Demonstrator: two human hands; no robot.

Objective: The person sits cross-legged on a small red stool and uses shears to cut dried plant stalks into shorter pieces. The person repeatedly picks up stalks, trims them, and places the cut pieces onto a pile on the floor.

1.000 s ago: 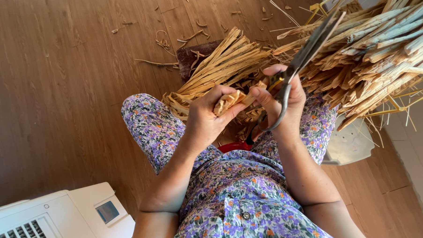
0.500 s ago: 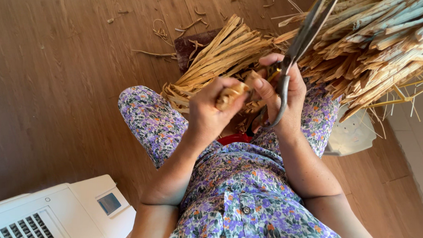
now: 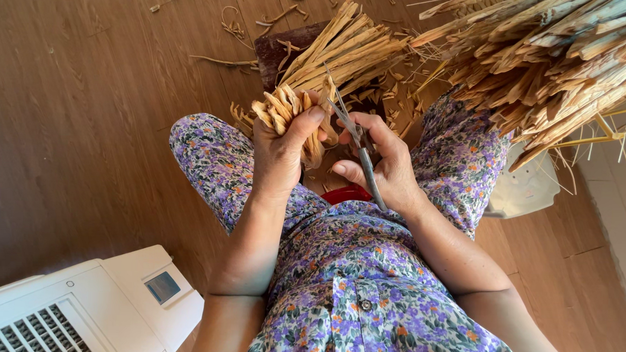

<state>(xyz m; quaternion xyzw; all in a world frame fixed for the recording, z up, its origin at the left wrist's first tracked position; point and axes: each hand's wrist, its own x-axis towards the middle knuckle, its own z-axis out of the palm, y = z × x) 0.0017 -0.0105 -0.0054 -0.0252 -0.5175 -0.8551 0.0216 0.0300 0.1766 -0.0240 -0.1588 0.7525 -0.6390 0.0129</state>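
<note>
My left hand [image 3: 280, 150] grips a small bunch of tan dried plant strips [image 3: 281, 107], their cut ends pointing up past my thumb. My right hand [image 3: 386, 161] holds grey metal scissors [image 3: 352, 143], blades aimed toward the bunch and close beside it. Both hands are above my lap, over a purple flowered dress [image 3: 351, 281]. Just beyond the hands lies a larger bundle of the same strips [image 3: 341, 52] on a dark board [image 3: 283, 50].
A big heap of dried strips and stalks [image 3: 559, 66] fills the upper right. A white appliance with a vent and small screen [image 3: 79, 307] stands at the lower left. A white object [image 3: 527, 190] sits by my right knee. Scraps [image 3: 228, 27] litter the brown wooden floor.
The scissors have come down from pointing up over the heap to lying beside the bunch. My left hand has raised and tightened on the strips; the view has shifted.
</note>
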